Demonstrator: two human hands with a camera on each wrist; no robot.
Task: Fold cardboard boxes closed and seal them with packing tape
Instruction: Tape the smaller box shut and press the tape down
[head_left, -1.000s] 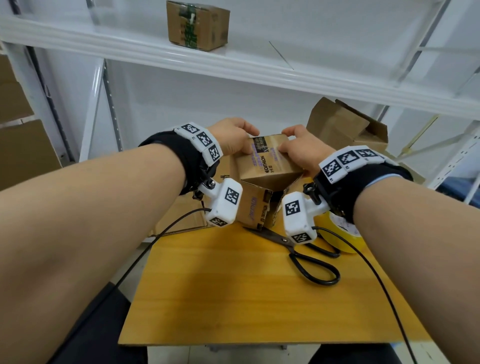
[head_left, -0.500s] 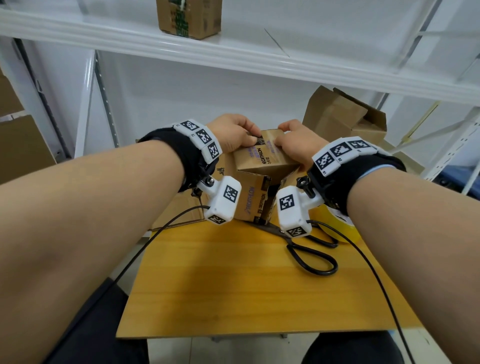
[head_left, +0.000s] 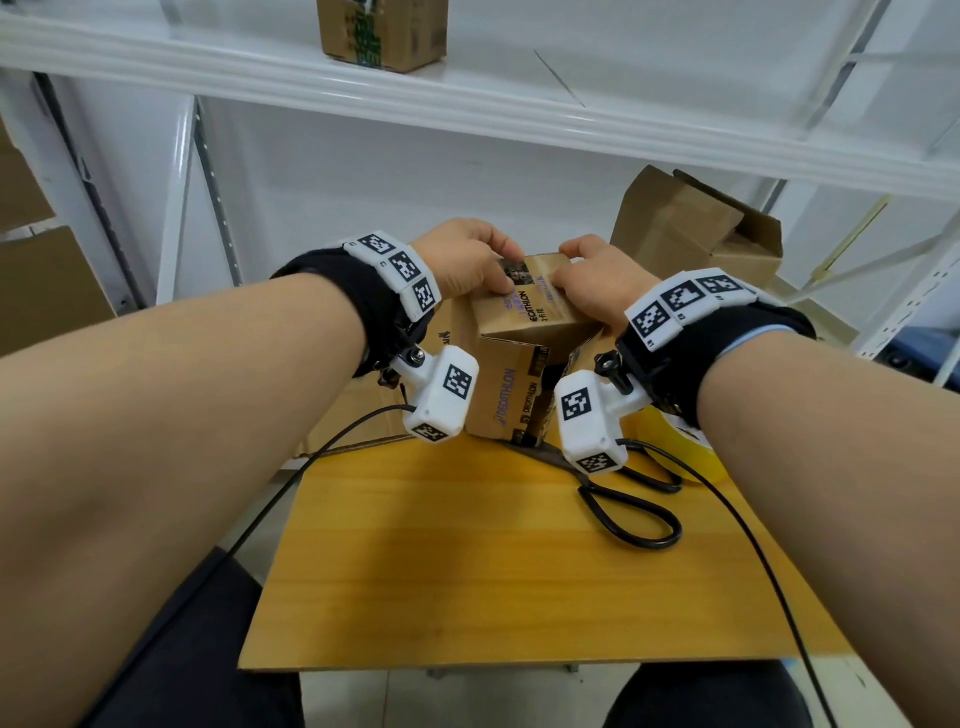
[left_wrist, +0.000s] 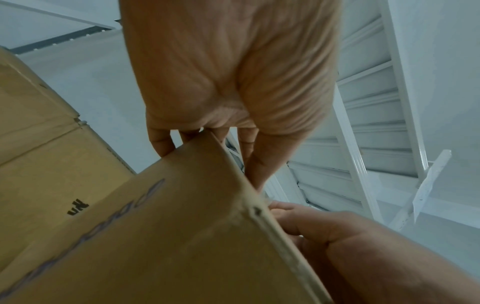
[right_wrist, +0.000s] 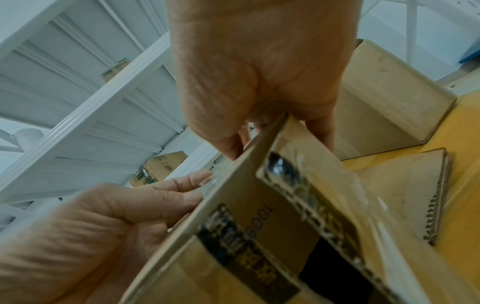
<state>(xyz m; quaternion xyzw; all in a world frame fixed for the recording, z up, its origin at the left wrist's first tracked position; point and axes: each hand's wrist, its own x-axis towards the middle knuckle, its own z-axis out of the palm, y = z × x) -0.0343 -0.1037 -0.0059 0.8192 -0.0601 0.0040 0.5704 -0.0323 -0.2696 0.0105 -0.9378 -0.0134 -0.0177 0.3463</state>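
Observation:
A small brown printed cardboard box stands on the wooden table, its top flap folded over at a tilt. My left hand grips the flap's far left edge, fingers curled over it, as the left wrist view shows with the hand on the cardboard. My right hand pinches the far right edge, and the right wrist view has this hand astride the flap. A gap into the box shows dark. A yellow tape roll lies under my right wrist.
Black-handled scissors lie right of the box. An open cardboard box stands at the back right, flattened cardboard lies behind on the left, and another box sits on the white shelf overhead.
Both hands have edged closer together along the far edge of the top flap. The box stays where it was.

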